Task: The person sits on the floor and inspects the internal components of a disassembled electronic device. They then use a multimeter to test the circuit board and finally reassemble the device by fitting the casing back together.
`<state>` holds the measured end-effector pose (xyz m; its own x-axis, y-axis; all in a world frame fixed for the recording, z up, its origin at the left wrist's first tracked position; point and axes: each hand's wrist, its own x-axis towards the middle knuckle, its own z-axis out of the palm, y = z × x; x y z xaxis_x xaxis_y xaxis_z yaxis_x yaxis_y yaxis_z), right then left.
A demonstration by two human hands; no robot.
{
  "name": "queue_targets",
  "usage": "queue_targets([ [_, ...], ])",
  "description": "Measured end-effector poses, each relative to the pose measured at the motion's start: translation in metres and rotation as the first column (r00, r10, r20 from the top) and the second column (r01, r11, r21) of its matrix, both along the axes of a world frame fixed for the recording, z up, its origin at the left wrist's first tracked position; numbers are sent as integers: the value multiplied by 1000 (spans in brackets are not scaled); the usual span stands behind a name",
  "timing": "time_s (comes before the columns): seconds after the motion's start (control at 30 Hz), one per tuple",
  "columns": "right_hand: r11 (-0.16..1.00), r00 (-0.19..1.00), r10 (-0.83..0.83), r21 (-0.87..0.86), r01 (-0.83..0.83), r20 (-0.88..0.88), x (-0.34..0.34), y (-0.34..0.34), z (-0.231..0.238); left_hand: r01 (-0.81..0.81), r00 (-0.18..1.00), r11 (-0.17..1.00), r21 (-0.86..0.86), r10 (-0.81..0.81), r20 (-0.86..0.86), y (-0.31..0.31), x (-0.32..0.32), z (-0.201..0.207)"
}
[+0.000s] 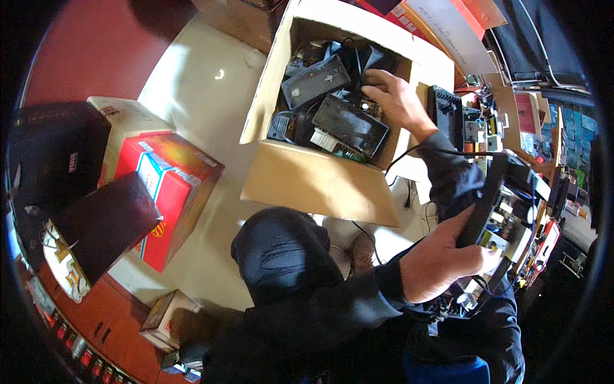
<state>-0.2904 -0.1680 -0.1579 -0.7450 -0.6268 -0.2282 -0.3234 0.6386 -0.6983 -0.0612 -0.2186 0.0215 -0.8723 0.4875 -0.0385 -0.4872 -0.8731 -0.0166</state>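
My left hand grips the edge of an open black device casing at the right, with its fingers on the outside and thumb across the rim. Electronic parts and loose wires show inside it, and a black cable trails from it toward the box. My right hand reaches into an open cardboard box, fingers curled close together among dark parts; what they hold, if anything, is hidden. Near it in the box lie a black rectangular casing and another black casing beside a white finned piece.
A red carton and a dark box stand at the left. A small brown box sits at lower left on the floor side. Cluttered electronics, including a black finned unit, fill the right. My knee is below the box.
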Motion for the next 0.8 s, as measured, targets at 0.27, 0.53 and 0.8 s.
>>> queue_targets([
  [0.27, 975, 950, -222, 53, 216, 218, -7, -57, -80, -122, 990, 982, -146, 132, 59, -12, -9, -16],
  [0.53, 856, 692, -386, -41, 515, 611, 14, -4, 3, -154, 984, 980, -123, 164, 73, -3, -15, -20],
  [0.8, 856, 739, -334, -139, 497, 585, 72, 63, 38, -148, 986, 984, -95, 154, 58, 5, -14, -19],
])
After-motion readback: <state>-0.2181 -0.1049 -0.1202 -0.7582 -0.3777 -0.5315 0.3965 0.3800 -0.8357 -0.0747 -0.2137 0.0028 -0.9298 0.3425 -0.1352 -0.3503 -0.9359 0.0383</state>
